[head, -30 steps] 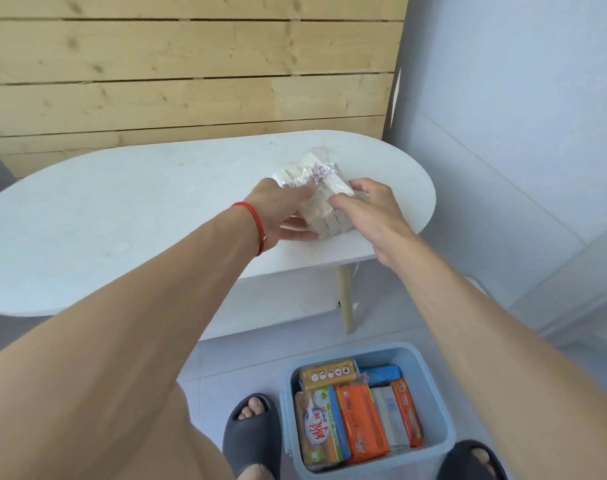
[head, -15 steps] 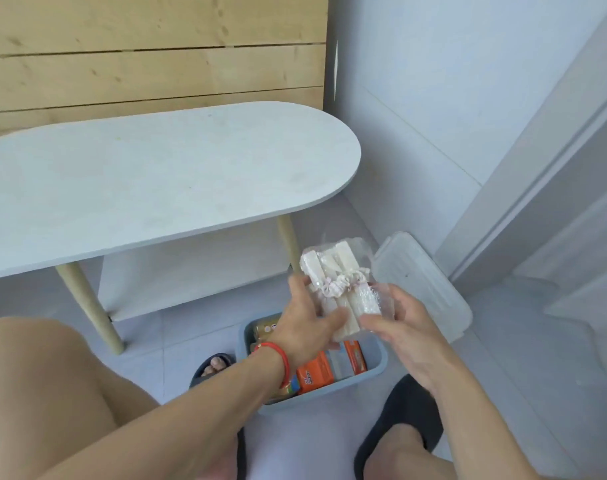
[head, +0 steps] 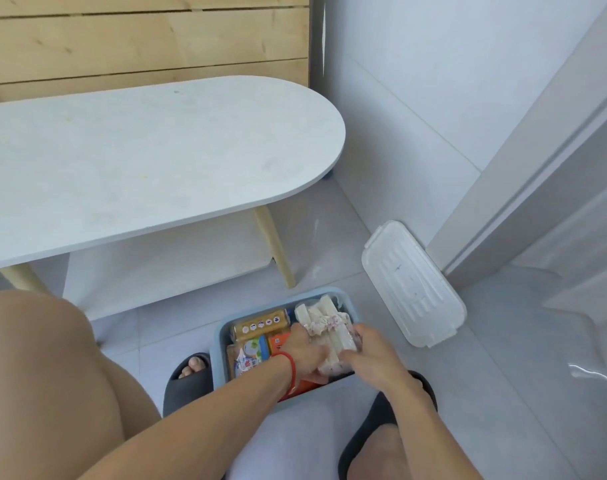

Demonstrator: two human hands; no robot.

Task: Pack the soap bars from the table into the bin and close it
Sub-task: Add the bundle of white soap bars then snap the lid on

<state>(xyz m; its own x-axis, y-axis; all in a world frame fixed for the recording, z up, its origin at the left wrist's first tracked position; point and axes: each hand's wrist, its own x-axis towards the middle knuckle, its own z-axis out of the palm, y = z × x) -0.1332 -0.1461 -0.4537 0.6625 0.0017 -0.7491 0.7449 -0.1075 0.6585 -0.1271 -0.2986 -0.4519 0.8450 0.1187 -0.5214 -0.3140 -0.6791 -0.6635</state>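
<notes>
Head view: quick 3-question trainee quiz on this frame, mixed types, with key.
1. True or false: the lid is on the bin.
2. Which hands hold the clear pack of white soap bars? A) left only B) right only C) both
3. Fill in: the lid lies on the ____, to the right of the bin.

Key:
1. False; it lies apart from the bin.
2. C; left hand and right hand both grip it over the bin.
3. floor
</notes>
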